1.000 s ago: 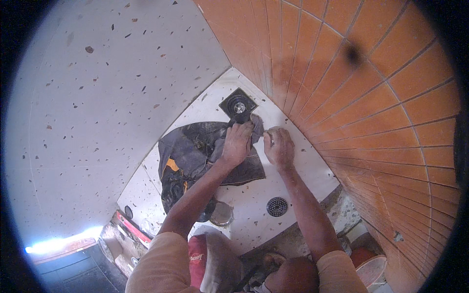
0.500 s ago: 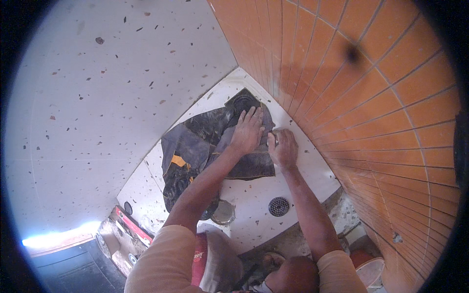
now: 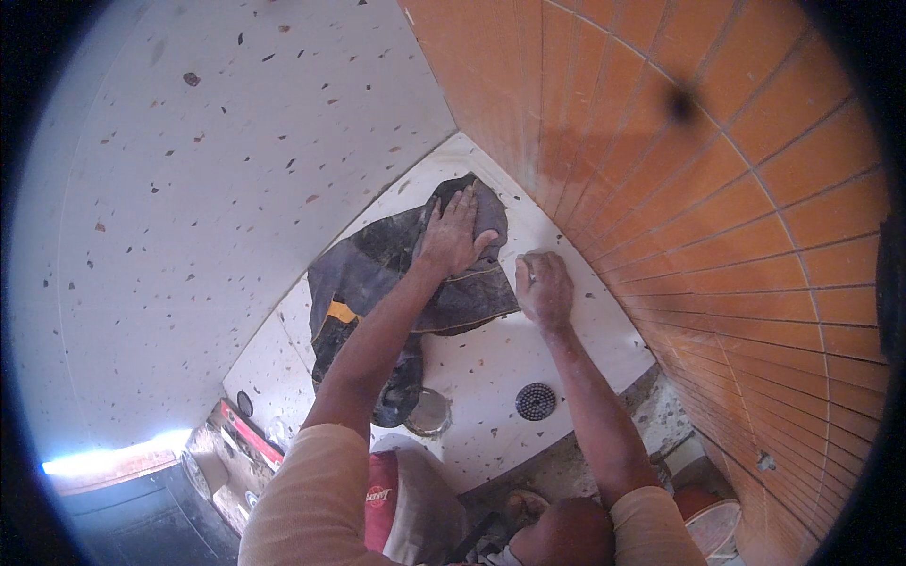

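A dark grey and black garment point(image 3: 377, 247) with orange stitching and an orange patch lies bunched on a white speckled slab point(image 3: 481, 377) in the corner. My left hand point(image 3: 453, 238) presses flat on the garment's far end, its fingers stretched and its thumb apart. To the right, my right hand point(image 3: 545, 291) rests by the slab, just off the garment's edge. Its fingers are curled in; whatever they may hold is hidden.
A white speckled wall point(image 3: 208, 208) stands on the left and an orange tiled wall point(image 3: 698, 189) on the right. Nearer me are a round perforated black disc point(image 3: 536, 401), a round grey disc point(image 3: 429, 413) and a red level point(image 3: 251, 434). A bucket point(image 3: 713, 521) stands lower right.
My left hand has slid a little left, and the garment's right part has shifted and folded left with it, away from my right hand. The right hand has hardly moved.
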Demonstrator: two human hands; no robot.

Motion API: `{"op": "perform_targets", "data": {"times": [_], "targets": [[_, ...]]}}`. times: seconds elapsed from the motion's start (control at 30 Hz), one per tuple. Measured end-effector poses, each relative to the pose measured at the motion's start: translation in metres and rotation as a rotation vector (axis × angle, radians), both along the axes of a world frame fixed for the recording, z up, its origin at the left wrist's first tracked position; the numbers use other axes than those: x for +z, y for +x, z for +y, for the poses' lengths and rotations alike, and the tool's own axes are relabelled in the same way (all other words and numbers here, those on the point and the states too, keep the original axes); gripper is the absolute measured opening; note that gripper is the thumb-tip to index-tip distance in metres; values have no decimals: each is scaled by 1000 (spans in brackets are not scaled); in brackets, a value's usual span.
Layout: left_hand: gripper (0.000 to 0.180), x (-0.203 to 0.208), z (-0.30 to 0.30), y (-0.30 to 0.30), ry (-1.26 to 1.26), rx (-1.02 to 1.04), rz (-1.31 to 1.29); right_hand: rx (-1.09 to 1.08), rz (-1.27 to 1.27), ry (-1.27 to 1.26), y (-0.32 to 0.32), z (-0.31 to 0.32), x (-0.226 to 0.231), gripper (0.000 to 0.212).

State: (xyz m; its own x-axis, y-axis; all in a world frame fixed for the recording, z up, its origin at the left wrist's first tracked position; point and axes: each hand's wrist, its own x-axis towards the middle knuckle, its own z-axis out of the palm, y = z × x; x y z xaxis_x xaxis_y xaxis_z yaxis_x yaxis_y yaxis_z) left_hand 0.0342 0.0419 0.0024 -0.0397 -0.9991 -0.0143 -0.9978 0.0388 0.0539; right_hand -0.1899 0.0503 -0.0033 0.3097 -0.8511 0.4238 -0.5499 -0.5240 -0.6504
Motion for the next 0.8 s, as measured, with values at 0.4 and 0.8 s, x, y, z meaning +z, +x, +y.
{"op": "perform_targets", "data": {"times": [0.4, 0.8], "targets": [[66, 54, 1, -39, 299, 200, -96, -31, 29, 38, -7, -2, -2, 16], [68, 10, 3, 4, -17, -19, -161, -24, 26, -27, 2, 1, -7, 17]]}}
